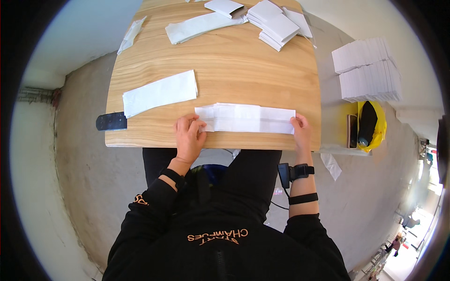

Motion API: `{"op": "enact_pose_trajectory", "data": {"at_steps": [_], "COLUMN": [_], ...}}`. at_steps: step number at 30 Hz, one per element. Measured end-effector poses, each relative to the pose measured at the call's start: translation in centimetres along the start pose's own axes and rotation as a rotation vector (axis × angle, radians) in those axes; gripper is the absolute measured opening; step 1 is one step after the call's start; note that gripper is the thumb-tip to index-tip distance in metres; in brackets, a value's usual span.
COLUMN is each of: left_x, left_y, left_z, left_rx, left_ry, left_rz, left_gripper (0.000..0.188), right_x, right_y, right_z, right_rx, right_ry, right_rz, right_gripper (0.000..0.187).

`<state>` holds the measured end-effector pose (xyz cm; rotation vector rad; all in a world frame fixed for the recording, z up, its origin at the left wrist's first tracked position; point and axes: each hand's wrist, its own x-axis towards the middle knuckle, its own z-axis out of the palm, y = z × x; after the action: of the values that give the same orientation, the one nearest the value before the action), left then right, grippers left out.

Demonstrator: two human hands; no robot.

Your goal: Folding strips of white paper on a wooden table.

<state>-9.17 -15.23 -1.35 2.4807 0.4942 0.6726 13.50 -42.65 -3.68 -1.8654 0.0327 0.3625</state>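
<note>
A long white folded paper strip [253,118] lies crosswise on the wooden table, close to its front edge. Part of it looks layered, with a narrower piece at its left end. My left hand [188,138] has its curled fingers closed on that left end. At the opposite end, my right hand [302,131] pinches the paper between thumb and fingers. Just beyond my left hand rests a separate white paper stack [161,92], set at a slant. Its left corner overlaps a dark flat object [111,122] that juts past the table's left edge.
On the far part of the wooden table [225,61] are more white strips [201,26], several white folded boxes [276,23] and a crumpled white sheet [132,35]. To the right stand tall white stacks [368,70], a yellow bag [380,126] holding a dark bottle, and a phone-like object [352,131].
</note>
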Motion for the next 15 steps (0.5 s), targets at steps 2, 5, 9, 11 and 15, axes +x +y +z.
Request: {"op": "enact_pose_trajectory", "data": {"at_steps": [2,5,9,11,15], "left_x": [0.0,0.3,0.4,0.4,0.4], "left_y": [0.1,-0.1,-0.4,-0.5,-0.5], "left_z": [0.0,0.3,0.9,1.1,1.0], "left_rx": [0.002,0.004,-0.014,-0.02,-0.013], "left_ry": [-0.003,0.019,0.023,0.023,0.025], "left_rz": [-0.005,0.021,0.009,0.006,-0.007], "left_gripper": [0.025,0.028,0.028,0.028,0.028], "right_x": [0.1,0.2,0.3,0.0,-2.2], "right_y": [0.2,0.5,0.7,0.2,-2.7], "right_z": [0.2,0.2,-0.1,-0.1,1.3], "right_rx": [0.012,-0.015,-0.115,-0.221,-0.896], "right_ry": [0.021,0.068,0.129,0.159,0.482], "right_rz": [-0.009,-0.022,-0.074,-0.107,-0.739], "right_gripper": [0.03,0.034,0.037,0.036,0.034]}}
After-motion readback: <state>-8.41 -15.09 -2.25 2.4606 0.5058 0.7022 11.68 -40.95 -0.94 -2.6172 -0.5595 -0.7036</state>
